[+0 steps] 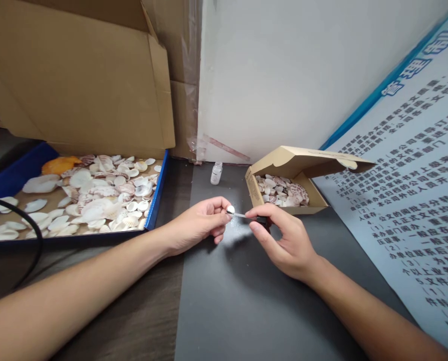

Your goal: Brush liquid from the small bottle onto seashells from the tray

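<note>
Near the middle of the view, my left hand (205, 221) pinches a small white shell (230, 209) between thumb and fingertips. My right hand (284, 238) grips a thin tool with a dark handle (262, 220). Its narrow pale shaft (239, 215) points left and its tip meets or nearly meets the shell; my left fingertips partly hide that spot. Behind the hands, a small clear bottle (216, 174) with a whitish label stands upright on the dark grey mat (216, 311).
On the left, an open blue-edged box (157, 193) holds many shells, its cardboard lid (81, 75) raised. A smaller open carton (252, 186) with shells stands back right. A black cable (38, 235) curves at far left. A printed sheet (408, 200) leans right; a pale wall (269, 75) rises behind.
</note>
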Action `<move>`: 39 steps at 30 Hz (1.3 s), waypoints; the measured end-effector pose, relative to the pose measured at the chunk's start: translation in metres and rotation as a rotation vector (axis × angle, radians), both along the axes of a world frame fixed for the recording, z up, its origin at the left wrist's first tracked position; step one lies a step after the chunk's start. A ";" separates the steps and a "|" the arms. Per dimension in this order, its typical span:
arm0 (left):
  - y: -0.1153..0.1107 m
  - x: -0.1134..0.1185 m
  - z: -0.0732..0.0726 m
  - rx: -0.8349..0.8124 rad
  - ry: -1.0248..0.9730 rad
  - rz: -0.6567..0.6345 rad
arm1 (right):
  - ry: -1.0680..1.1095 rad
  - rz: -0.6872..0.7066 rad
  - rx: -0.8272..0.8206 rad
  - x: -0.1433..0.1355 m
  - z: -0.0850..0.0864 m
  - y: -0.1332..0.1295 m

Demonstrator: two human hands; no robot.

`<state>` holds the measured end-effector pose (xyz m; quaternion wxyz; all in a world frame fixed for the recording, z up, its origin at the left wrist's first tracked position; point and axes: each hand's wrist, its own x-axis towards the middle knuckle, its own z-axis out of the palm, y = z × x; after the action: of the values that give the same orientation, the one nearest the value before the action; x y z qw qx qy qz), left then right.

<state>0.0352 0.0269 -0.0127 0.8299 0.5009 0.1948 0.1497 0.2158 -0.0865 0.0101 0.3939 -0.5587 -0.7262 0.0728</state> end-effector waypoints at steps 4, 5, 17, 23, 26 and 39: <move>0.000 -0.001 0.000 0.038 0.021 -0.003 | -0.005 -0.121 0.034 0.000 0.003 0.002; -0.001 -0.001 0.000 0.040 0.023 -0.003 | -0.001 -0.126 0.041 0.000 0.003 0.002; -0.003 0.000 0.009 -0.046 0.014 0.025 | -0.007 -0.086 0.007 0.003 0.005 0.001; -0.004 0.002 0.009 -0.110 0.012 0.060 | 0.005 -0.007 -0.008 0.003 0.002 0.000; -0.003 0.002 0.009 -0.127 -0.009 0.060 | -0.006 -0.004 -0.013 0.003 0.000 0.001; -0.001 0.000 0.009 -0.172 -0.035 0.065 | 0.015 -0.014 0.033 0.001 0.002 -0.001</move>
<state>0.0355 0.0255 -0.0042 0.8677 0.4187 0.2087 0.1682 0.2172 -0.0872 0.0124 0.4088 -0.5566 -0.7205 0.0624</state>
